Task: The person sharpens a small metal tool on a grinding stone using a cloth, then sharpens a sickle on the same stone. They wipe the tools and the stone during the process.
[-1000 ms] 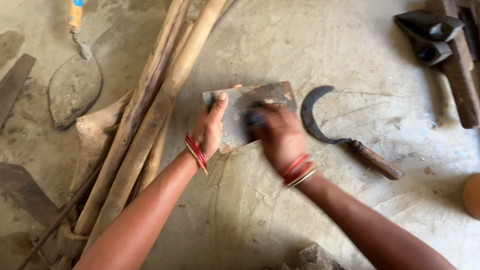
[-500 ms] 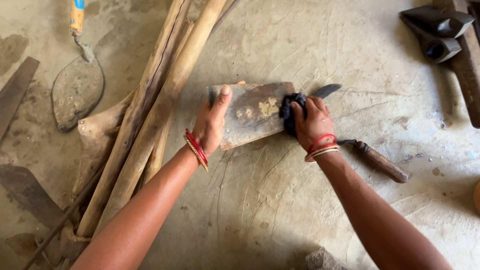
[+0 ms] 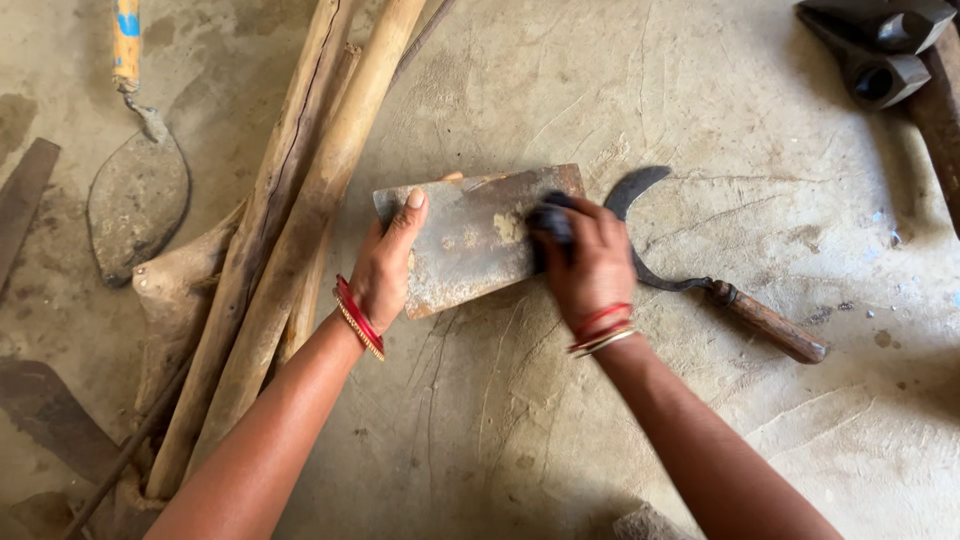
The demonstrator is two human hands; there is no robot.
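Observation:
A flat, rusty metal blade [image 3: 470, 235] lies tilted on the concrete floor in the middle of the head view. My left hand [image 3: 385, 265] grips its left edge, thumb on top, with red bangles at the wrist. My right hand [image 3: 590, 260] presses a small dark object [image 3: 550, 222] against the blade's right part; the hand is blurred. Light scuffed patches show on the blade's face.
A curved sickle [image 3: 700, 275] with a wooden handle lies just right of the blade. Long wooden poles [image 3: 300, 230] run diagonally at the left. A trowel [image 3: 135, 190] lies at far left, and dark hammer heads [image 3: 875, 50] sit at top right.
My right hand has slid back and forth across the blade with the dark object, right then back toward the middle. My left hand has kept its hold on the blade's left edge.

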